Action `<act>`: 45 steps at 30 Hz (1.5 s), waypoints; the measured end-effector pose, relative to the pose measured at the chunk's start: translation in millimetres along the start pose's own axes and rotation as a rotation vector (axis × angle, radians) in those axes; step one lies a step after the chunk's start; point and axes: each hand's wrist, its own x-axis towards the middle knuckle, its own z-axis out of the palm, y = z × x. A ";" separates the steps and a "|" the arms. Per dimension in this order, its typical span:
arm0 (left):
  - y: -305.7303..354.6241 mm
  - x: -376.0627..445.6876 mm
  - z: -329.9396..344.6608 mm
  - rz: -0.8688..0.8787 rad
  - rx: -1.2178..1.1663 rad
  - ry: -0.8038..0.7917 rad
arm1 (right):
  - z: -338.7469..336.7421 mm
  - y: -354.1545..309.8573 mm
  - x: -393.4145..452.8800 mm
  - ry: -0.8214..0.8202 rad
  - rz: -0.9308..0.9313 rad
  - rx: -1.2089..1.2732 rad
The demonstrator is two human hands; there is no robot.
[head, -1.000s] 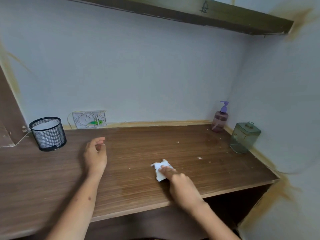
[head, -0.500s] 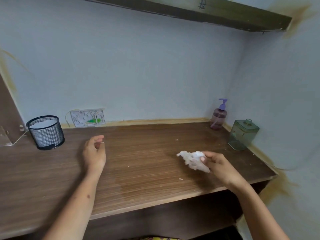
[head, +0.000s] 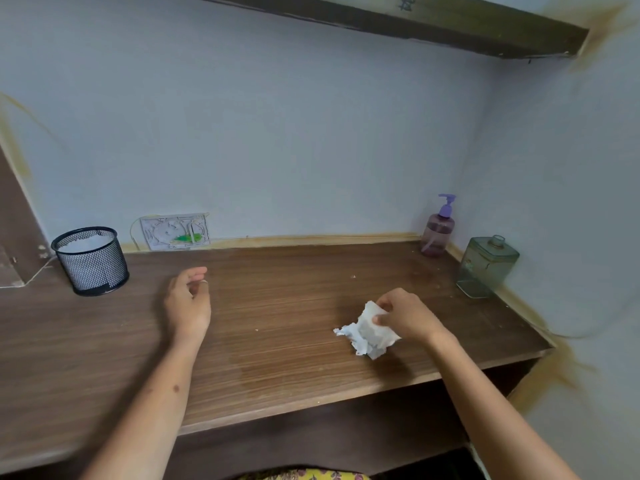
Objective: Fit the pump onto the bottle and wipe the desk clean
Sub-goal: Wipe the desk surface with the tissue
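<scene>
A pinkish bottle [head: 437,233] with a purple pump [head: 446,204] on top stands in the far right corner of the brown wooden desk [head: 284,313]. My right hand [head: 405,315] pinches a crumpled white tissue [head: 367,331], held just above the desk's right half. My left hand [head: 188,301] rests on the desk left of centre, fingers loosely curled, holding nothing. A few small crumbs dot the desk surface.
A black mesh cup [head: 90,259] stands at the back left. A greenish clear container [head: 486,266] sits against the right wall beside the bottle. A white wall plate [head: 175,232] is on the back wall. A dark shelf [head: 415,19] runs overhead.
My right hand swept the tissue from the desk's middle to the right, lifted it off the surface, and has now drawn it slightly back toward me. My left hand stayed put.
</scene>
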 end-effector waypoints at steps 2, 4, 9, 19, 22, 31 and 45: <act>-0.8 0.7 0.4 -0.005 -0.001 0.000 | 5.4 -10.3 -5.1 0.079 0.015 -0.147; -2.5 1.8 1.1 -0.011 -0.008 0.001 | 9.9 -17.4 -10.1 0.121 -0.016 -0.197; -3.6 1.9 1.4 -0.009 -0.020 0.001 | 24.4 -28.5 -18.8 0.074 -0.082 -0.105; -4.5 1.9 2.2 0.000 -0.036 0.006 | 16.1 -0.2 -7.5 0.016 0.032 0.085; -7.0 3.0 2.9 0.004 -0.035 0.003 | 25.6 3.2 -5.8 -0.058 0.058 0.121; -9.4 4.6 4.2 0.019 -0.015 0.008 | 24.9 6.7 -1.2 -0.021 0.059 0.531; -12.8 6.4 8.9 0.067 -0.026 -0.046 | -50.5 82.0 17.1 0.605 0.306 -0.314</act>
